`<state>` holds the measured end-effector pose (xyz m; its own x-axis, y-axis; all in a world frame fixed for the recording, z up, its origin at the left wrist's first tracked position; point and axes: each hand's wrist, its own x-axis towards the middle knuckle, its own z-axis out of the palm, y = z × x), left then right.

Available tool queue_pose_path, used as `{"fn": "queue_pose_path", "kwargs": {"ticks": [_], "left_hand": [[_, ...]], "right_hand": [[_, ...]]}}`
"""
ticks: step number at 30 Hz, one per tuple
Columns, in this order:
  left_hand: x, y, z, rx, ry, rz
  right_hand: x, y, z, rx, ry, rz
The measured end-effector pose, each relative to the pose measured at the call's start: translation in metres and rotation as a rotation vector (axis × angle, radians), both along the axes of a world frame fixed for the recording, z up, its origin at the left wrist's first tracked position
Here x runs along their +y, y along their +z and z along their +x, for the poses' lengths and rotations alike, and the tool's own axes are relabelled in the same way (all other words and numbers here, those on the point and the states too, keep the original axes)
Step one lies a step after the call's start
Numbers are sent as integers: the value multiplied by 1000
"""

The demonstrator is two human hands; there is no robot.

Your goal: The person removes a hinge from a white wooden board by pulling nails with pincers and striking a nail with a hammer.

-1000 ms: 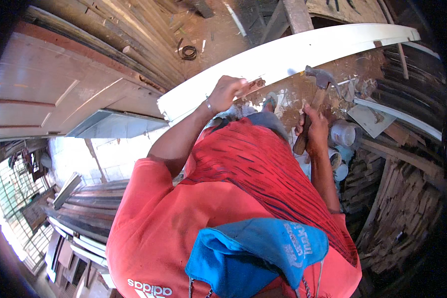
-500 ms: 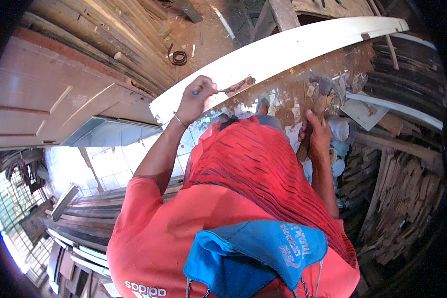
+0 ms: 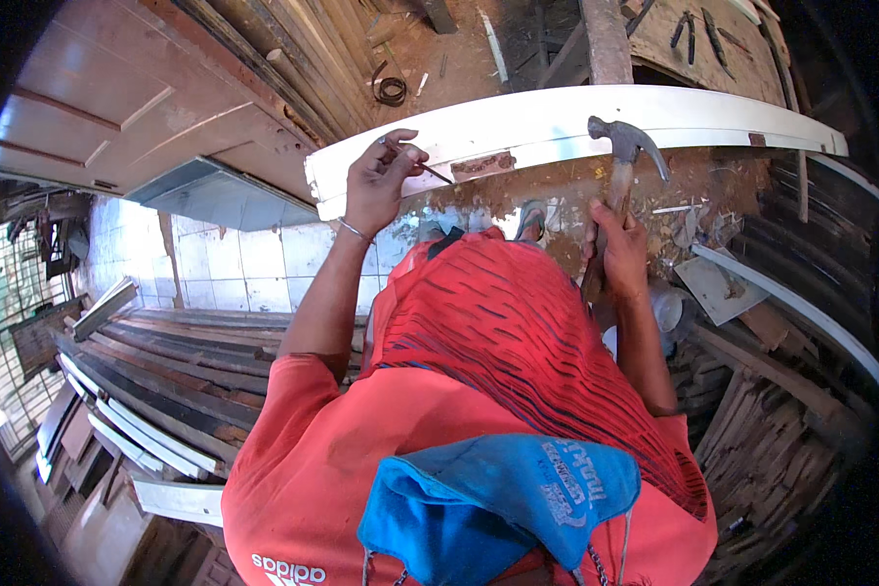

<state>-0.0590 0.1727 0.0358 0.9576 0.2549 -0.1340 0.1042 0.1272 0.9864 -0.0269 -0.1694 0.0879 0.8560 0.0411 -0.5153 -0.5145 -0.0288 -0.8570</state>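
Note:
A long white board (image 3: 557,122) lies across in front of me, with a rough brown recess (image 3: 483,166) in its near edge. My left hand (image 3: 376,186) is closed in a pinch on a thin dark metal rod (image 3: 435,174) by the board's left part. The rod's tip points toward me and right, just left of the recess; whether it touches the wood I cannot tell. My right hand (image 3: 620,249) grips the wooden handle of a claw hammer (image 3: 623,142). The hammer's head is raised over the board's near edge, to the right of the recess.
A panelled brown door (image 3: 98,107) and a glass sheet (image 3: 220,190) stand at the left. Stacked timber (image 3: 176,361) lies lower left. Pliers-like tools (image 3: 689,37) rest on a bench (image 3: 654,39) at far right. Scraps and a white strip (image 3: 801,303) lie right.
My view has shifted, so the board appears lower and more level. The rod now slants more toward me. The hammer has swung left and up, its head now beside the board's near edge.

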Motion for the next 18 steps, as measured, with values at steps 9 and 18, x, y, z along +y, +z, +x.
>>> {"fn": "queue_pose_path", "kwargs": {"ticks": [9, 18], "left_hand": [[-30, -14, 13, -27, 52, 54], [-28, -6, 20, -142, -225, 394]], "right_hand": [[2, 10, 20, -29, 183, -6], [9, 28, 13, -132, 347, -110]]}}
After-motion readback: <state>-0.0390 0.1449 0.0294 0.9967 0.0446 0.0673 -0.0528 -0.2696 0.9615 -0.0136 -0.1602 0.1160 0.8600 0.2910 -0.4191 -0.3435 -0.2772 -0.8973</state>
